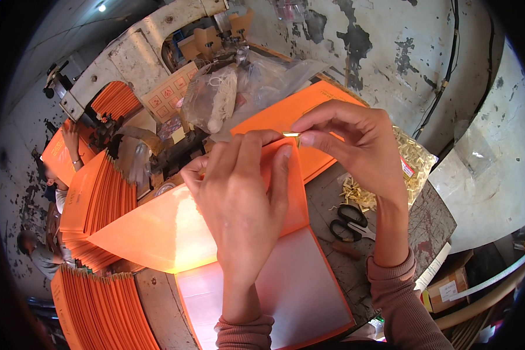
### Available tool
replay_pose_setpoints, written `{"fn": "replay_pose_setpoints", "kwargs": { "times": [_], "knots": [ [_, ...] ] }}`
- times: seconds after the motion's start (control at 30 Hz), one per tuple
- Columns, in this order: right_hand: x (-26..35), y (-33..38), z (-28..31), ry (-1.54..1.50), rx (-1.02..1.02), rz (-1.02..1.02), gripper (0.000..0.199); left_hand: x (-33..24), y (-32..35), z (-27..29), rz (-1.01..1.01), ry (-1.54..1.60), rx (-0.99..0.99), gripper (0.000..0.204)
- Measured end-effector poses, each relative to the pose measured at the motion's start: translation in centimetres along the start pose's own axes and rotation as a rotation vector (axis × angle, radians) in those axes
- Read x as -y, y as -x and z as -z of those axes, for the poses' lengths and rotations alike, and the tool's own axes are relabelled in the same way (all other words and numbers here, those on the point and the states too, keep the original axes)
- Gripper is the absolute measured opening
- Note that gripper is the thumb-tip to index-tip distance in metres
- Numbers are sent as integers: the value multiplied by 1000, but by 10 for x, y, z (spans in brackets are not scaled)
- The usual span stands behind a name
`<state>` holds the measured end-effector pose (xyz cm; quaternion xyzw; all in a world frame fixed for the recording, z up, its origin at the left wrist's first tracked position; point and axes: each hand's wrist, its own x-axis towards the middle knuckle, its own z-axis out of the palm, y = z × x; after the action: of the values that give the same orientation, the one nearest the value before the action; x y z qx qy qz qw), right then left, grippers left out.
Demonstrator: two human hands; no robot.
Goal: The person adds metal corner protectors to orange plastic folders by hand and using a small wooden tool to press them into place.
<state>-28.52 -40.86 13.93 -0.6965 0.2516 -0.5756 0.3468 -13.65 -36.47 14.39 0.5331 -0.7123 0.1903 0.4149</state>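
An orange folder (151, 228) lies open in front of me, its pale inner side (291, 286) facing up and its raised cover bent toward the far side. My left hand (239, 189) is closed on that cover, with the thumb on the near face near its top corner. At this corner my right hand (359, 146) pinches a small gold metal corner piece (291, 135) between thumb and index finger. The piece touches or nearly touches the cover's edge; how far it sits over the corner I cannot tell.
Black-handled scissors (351, 224) and a clear bag of gold corner pieces (415, 166) lie to the right. Orange folders (268, 119) lie behind my hands; fanned stacks (96, 213) stand left. Beyond is a pale machine frame (135, 61). Another person's hand (70, 139) touches a folder far left.
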Motion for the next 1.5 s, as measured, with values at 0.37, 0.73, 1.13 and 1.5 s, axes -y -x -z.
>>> {"fn": "replay_pose_setpoints", "kwargs": {
  "times": [0.37, 0.73, 1.13, 1.5],
  "knots": [
    [-2, -2, -4, 26, 17, 76, 12, 1, 1, -1, 9, -17, -12, 13],
    [-5, 0, -3, -43, 32, 72, 13, -1, 4, -2, 40, 50, -32, 11],
    [2, 3, 2, 226, 23, 142, 9, -10, 0, -4, 72, 32, -16, 10],
    [-8, 4, -3, 139, -23, 83, 16, 17, -7, -12, -71, 41, -14, 13]
  ]
}}
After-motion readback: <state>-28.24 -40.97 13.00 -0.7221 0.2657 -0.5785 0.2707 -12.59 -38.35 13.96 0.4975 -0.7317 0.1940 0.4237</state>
